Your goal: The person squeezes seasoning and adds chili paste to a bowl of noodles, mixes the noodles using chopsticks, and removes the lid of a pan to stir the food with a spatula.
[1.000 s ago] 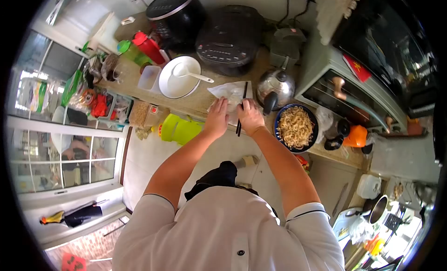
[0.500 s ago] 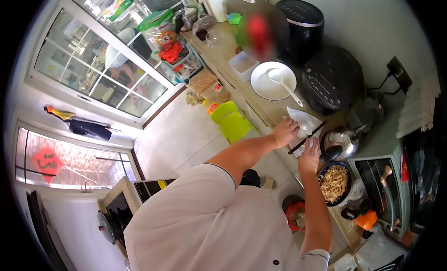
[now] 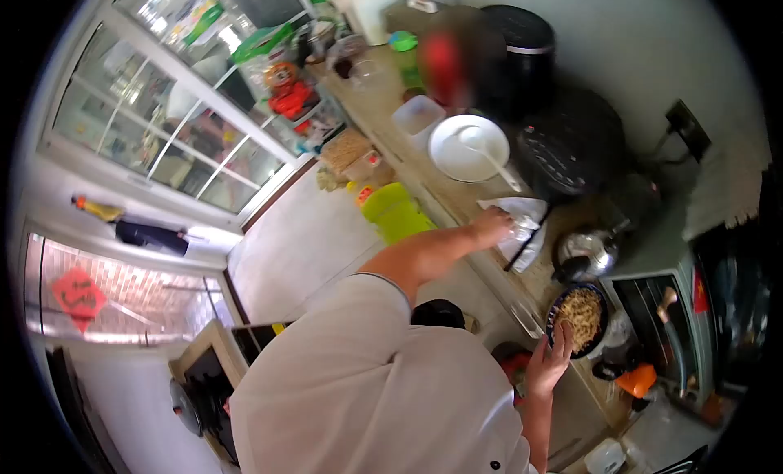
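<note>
My left hand [image 3: 493, 227] is at the white sheet [image 3: 530, 250] on the counter, its fingers closed on a crumpled whitish wad [image 3: 519, 224] that looks like thin plastic or paper. A pair of dark chopsticks [image 3: 528, 238] lies slantwise across the sheet. My right hand [image 3: 550, 363] is at the near side of a dark bowl [image 3: 604, 327] filled with noodle-like pale strips [image 3: 582, 315]. Its fingers reach over the rim and touch the edge of the food; the thumb side is partly hidden.
A white bowl with a white spoon [image 3: 489, 154] stands beyond the sheet, near a plastic tub [image 3: 418, 117]. Black cookers [image 3: 571, 144] line the wall. A metal kettle [image 3: 589, 254] and toaster oven [image 3: 661, 319] are to the right. A lime-green stool [image 3: 395, 211] is on the floor.
My right hand has left the chopsticks and sheet and moved down to the noodle bowl. My left hand stays at the crumpled wad. The view has shifted slightly.
</note>
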The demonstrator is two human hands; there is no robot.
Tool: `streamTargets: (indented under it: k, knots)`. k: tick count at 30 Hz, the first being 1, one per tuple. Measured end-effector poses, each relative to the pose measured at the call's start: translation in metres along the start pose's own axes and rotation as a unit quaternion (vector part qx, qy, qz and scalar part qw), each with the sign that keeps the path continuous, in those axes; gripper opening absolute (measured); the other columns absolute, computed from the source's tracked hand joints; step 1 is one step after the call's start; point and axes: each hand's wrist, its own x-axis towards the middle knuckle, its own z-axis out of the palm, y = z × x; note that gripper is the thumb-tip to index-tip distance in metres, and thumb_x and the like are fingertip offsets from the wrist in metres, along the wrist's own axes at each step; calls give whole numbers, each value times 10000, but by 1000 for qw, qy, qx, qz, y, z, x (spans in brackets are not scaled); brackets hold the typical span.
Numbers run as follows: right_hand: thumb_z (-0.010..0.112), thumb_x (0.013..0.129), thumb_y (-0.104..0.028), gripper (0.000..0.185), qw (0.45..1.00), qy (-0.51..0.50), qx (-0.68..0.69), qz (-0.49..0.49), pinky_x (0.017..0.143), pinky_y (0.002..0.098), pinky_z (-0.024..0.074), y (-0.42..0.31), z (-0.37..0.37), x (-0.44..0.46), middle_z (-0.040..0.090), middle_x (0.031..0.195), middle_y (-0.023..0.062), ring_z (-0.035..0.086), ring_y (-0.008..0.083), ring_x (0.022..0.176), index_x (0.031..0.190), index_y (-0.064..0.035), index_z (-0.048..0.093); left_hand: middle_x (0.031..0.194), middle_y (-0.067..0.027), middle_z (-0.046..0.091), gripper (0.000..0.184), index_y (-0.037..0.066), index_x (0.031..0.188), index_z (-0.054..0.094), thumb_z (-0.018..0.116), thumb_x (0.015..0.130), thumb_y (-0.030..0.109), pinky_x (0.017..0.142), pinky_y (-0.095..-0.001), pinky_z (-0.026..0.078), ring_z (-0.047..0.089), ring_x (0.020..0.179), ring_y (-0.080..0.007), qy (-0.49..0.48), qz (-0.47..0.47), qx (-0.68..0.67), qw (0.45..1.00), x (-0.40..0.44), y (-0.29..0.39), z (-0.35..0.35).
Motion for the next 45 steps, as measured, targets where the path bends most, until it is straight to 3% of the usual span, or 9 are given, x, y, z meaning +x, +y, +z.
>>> streamTargets:
  k: [2, 5, 6, 10, 11, 12, 21, 32, 45]
  knots:
    - [607, 849, 33, 335, 998, 18, -28, 60, 963, 457, 458, 3, -18, -11, 568, 1246, 210, 551, 402, 1151, 1181, -8, 583, 955, -151, 619, 134, 76, 897, 627, 561, 820, 164, 820, -466, 476, 591, 918, -322, 105, -24, -34, 994, -5, -2, 38]
    - [621, 836, 16, 288, 985, 74, -51, 145, 936, 426, 482, 3, -53, -33, 606, 1182, 200, 588, 383, 1091, 1123, -3, 622, 1113, -224, 601, 261, 18, 1089, 625, 539, 846, 61, 894, -477, 451, 564, 1009, -378, 34, -134, -118, 983, -21, 7, 33]
    - [630, 857, -35, 255, 978, 82, -48, 184, 938, 446, 472, 7, -63, -46, 598, 1187, 212, 574, 397, 1096, 1108, 5, 625, 1141, -210, 606, 310, 14, 1163, 611, 533, 868, 72, 904, -466, 449, 566, 1021, -371, 87, -58, -117, 988, -28, 9, 18]
    - [667, 821, -25, 296, 926, 184, -81, 320, 833, 368, 546, 3, -108, -123, 583, 1215, 175, 608, 346, 1064, 1116, -24, 641, 1100, -212, 592, 377, 32, 1205, 579, 609, 831, 68, 907, -498, 422, 541, 1029, -394, 55, -162, -111, 979, -42, 58, -40]
    - [662, 826, -42, 283, 910, 205, -95, 347, 847, 378, 538, -3, -120, -148, 582, 1209, 179, 607, 351, 1056, 1107, -23, 636, 1105, -217, 570, 349, 32, 1190, 579, 613, 844, 67, 897, -502, 422, 526, 1037, -413, 207, -98, -63, 971, -58, 61, -31]
    - [662, 828, -51, 272, 890, 233, -107, 378, 849, 381, 535, -11, -127, -174, 585, 1200, 181, 608, 356, 1045, 1097, -19, 633, 1132, -232, 547, 337, 27, 1184, 575, 626, 853, 72, 887, -501, 433, 520, 1053, -424, 133, -153, -55, 978, -56, 90, -69]
    - [670, 833, -81, 236, 706, 460, -125, 524, 824, 377, 534, -104, -148, -383, 608, 1152, 172, 629, 339, 983, 1053, 1, 641, 1070, -196, 507, 164, -49, 1033, 567, 591, 883, 14, 861, -437, 440, 514, 970, -347, 145, 309, -313, 887, -6, 373, -161]
    - [668, 830, -77, 193, 502, 612, -162, 590, 734, 351, 536, -266, -119, -583, 659, 955, 168, 659, 300, 838, 984, 37, 649, 1080, -153, 521, 200, 14, 1025, 578, 631, 834, -8, 885, -392, 438, 525, 998, -305, -32, 534, -448, 716, -139, 654, -145]
    - [664, 855, -121, 173, 281, 691, -189, 638, 712, 377, 526, -334, -74, -605, 662, 964, 134, 647, 324, 825, 983, -5, 661, 1052, -169, 531, 166, 10, 987, 592, 611, 826, -30, 854, -403, 442, 534, 976, -331, -277, 716, -442, 463, -266, 834, -111]
